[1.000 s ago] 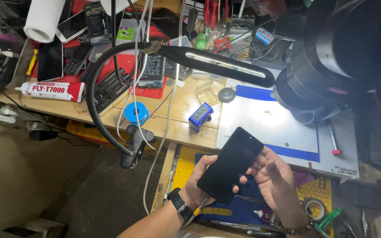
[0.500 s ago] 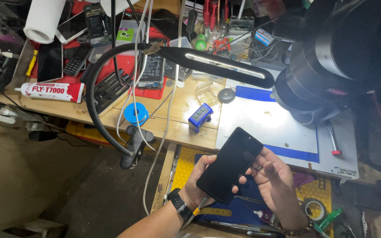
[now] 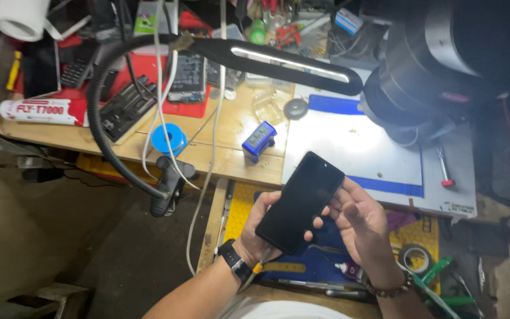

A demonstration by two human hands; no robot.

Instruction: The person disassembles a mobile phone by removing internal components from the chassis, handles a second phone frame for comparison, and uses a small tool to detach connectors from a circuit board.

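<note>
**Dark phone held in both hands over the bench edge**

Head view. We hold a black smartphone point(image 3: 300, 202) tilted, screen up and dark, its top corner over the white work mat point(image 3: 349, 145) and its lower end towards us. It sits above the pull-out tray with the yellow and blue cutting mat point(image 3: 243, 204), clear of the bench surface, resting on nothing but our fingers.

Our left hand point(image 3: 260, 231) cups the lower end from beneath, thumb along the left edge, fingers closed round the back; the wrist carries a black watch point(image 3: 233, 260) and the forearm rises from the bottom of the picture. Our right hand point(image 3: 358, 215) meets the phone's right edge, fingertips touching the side and palm half open, turned upward; a bead bracelet point(image 3: 392, 289) sits on that wrist. So the left hand is clamped on the phone and the right steadies it; we judge this grip keeps the glass face free for inspection under the lamp.

The black gooseneck lamp point(image 3: 290, 62) stretches across the wooden bench point(image 3: 231, 127), its clamp point(image 3: 169, 180) biting the bench edge. Near the phone's top corner stands a small blue device point(image 3: 259, 140); a blue tape roll point(image 3: 169, 139) lies further left, and a white adhesive tube point(image 3: 36, 110) at the far left. A large black microscope head point(image 3: 444, 65) hangs over the mat.
</note>
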